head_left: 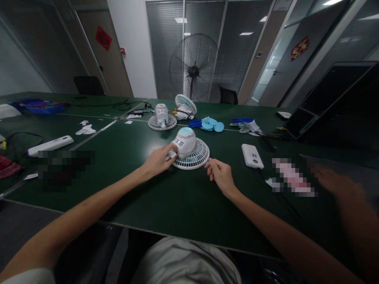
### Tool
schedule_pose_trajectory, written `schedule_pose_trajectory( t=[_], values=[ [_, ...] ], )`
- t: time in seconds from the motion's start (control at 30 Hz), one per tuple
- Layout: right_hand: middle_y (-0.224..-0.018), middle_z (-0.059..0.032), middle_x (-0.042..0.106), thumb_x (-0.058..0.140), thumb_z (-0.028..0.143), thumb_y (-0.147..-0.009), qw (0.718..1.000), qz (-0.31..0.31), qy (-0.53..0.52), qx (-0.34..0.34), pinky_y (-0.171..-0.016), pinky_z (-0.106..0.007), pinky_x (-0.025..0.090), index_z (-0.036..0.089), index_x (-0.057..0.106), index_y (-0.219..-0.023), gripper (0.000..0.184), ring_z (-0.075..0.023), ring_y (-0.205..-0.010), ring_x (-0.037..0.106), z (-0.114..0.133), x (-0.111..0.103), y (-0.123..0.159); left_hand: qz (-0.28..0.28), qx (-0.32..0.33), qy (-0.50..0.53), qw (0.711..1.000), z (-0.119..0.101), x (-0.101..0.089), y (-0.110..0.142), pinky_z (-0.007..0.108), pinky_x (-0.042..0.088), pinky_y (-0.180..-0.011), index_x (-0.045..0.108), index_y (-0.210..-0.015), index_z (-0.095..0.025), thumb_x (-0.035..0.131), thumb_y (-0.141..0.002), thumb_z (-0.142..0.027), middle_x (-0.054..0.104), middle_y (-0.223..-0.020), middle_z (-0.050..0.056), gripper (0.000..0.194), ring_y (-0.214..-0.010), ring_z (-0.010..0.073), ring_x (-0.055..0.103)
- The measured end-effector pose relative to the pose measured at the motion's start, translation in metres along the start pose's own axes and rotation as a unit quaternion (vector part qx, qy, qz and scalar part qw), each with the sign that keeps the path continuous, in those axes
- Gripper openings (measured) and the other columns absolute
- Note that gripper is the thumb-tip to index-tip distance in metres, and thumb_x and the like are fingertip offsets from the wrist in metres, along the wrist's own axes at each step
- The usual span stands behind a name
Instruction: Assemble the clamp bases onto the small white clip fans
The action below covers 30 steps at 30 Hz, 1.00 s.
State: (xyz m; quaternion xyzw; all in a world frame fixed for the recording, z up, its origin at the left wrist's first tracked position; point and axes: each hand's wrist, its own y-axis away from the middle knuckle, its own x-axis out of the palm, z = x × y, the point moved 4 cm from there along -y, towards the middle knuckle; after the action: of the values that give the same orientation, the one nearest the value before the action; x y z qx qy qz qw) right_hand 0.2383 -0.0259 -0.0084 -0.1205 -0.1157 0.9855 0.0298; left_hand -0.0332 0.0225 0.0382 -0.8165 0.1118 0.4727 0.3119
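Observation:
In front of me a small white fan (185, 141) lies face down, its ribbed round grille (194, 162) on the table and its motor housing, with a light-blue cap, pointing up. My left hand (161, 159) is closed on the left side of this fan, at a small white part low on the housing. At the grille's right edge is my right hand (219, 173), its fingers curled together and the fingertips near or touching the rim. Whether anything is between those fingers is hidden.
Behind are a second face-down fan (162, 117), a tilted fan (185, 105), light-blue discs (211, 124) and blue-and-white gloves (247, 125). A white power bank (252, 156) lies right; a long white device (51, 146) left. Another person's blurred hand (334, 179) is at far right.

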Motion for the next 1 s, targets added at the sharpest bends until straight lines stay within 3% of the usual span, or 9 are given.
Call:
schedule_pose_trajectory(
  t=[0.17,0.33,0.43,0.53,0.77,0.87,0.97,1.0],
  values=[
    [-0.064,0.0010,0.060,0.053,0.059,-0.101,1.000,0.020,0.012,-0.009,-0.045,-0.022,0.040,0.018,0.070,-0.082,0.048,-0.0095,-0.047,0.054,0.010,0.001,0.004,-0.019,-0.136,-0.107,0.985,0.065,-0.051,0.038,0.033,0.050,-0.069,0.060,-0.125,-0.026,0.055,-0.099,-0.048,0.073,-0.112,0.008,0.035,-0.085,0.0255,0.070],
    [-0.067,0.0002,0.062,0.053,0.058,-0.102,0.999,0.038,0.026,-0.006,-0.048,-0.023,0.043,0.019,0.070,-0.084,0.047,-0.0107,-0.051,0.056,0.015,0.003,0.005,-0.090,-0.279,-0.258,0.921,0.148,-0.094,0.069,0.033,0.050,-0.074,0.058,-0.128,-0.031,0.059,-0.097,-0.050,0.073,-0.113,0.004,0.036,-0.092,0.0291,0.070],
    [-0.067,-0.0002,0.062,0.052,0.060,-0.101,0.999,0.038,0.035,-0.011,-0.047,-0.024,0.043,0.019,0.070,-0.083,0.048,-0.0113,-0.050,0.056,0.014,0.004,0.003,-0.124,-0.332,-0.277,0.893,0.190,-0.104,0.071,0.034,0.051,-0.080,0.053,-0.131,-0.031,0.062,-0.098,-0.046,0.071,-0.116,0.002,0.037,-0.096,0.0276,0.068],
    [-0.067,-0.0006,0.063,0.052,0.060,-0.101,0.998,0.043,0.042,-0.012,-0.048,-0.025,0.043,0.019,0.070,-0.083,0.048,-0.0117,-0.050,0.056,0.011,0.005,0.002,-0.161,-0.349,-0.242,0.891,0.217,-0.102,0.059,0.040,0.053,-0.087,0.051,-0.133,-0.026,0.063,-0.097,-0.040,0.066,-0.127,0.007,0.040,-0.102,0.0295,0.066],
    [-0.067,0.0002,0.063,0.050,0.057,-0.103,0.996,0.060,0.062,-0.012,-0.049,-0.024,0.044,0.019,0.071,-0.083,0.047,-0.0111,-0.050,0.057,0.010,0.007,0.002,-0.209,-0.327,-0.215,0.896,0.234,-0.080,0.020,0.047,0.052,-0.099,0.046,-0.142,-0.016,0.053,-0.103,-0.030,0.054,-0.139,0.017,0.043,-0.124,0.0346,0.056],
    [-0.067,0.0007,0.063,0.050,0.056,-0.103,0.996,0.064,0.066,-0.012,-0.050,-0.025,0.044,0.019,0.071,-0.083,0.047,-0.0109,-0.050,0.057,0.010,0.007,0.002,-0.248,-0.343,-0.214,0.880,0.225,-0.071,0.010,0.058,0.048,-0.103,0.045,-0.146,-0.017,0.052,-0.102,-0.028,0.048,-0.145,0.021,0.046,-0.133,0.0415,0.047],
    [-0.067,0.0007,0.063,0.051,0.056,-0.103,0.996,0.065,0.064,-0.010,-0.050,-0.025,0.044,0.019,0.071,-0.083,0.046,-0.0109,-0.051,0.057,0.011,0.008,0.002,-0.323,-0.365,-0.227,0.843,0.204,-0.063,-0.001,0.073,0.031,-0.111,0.043,-0.150,-0.018,0.059,-0.093,-0.019,0.028,-0.161,0.025,0.059,-0.147,0.0495,0.029],
    [-0.068,0.0005,0.063,0.051,0.056,-0.103,0.996,0.066,0.065,-0.010,-0.051,-0.025,0.045,0.019,0.071,-0.083,0.046,-0.0110,-0.051,0.057,0.012,0.008,0.002,-0.332,-0.343,-0.230,0.848,0.194,-0.058,-0.009,0.074,0.026,-0.114,0.041,-0.152,-0.019,0.060,-0.091,-0.017,0.021,-0.166,0.024,0.064,-0.151,0.0500,0.021]
  ],
)
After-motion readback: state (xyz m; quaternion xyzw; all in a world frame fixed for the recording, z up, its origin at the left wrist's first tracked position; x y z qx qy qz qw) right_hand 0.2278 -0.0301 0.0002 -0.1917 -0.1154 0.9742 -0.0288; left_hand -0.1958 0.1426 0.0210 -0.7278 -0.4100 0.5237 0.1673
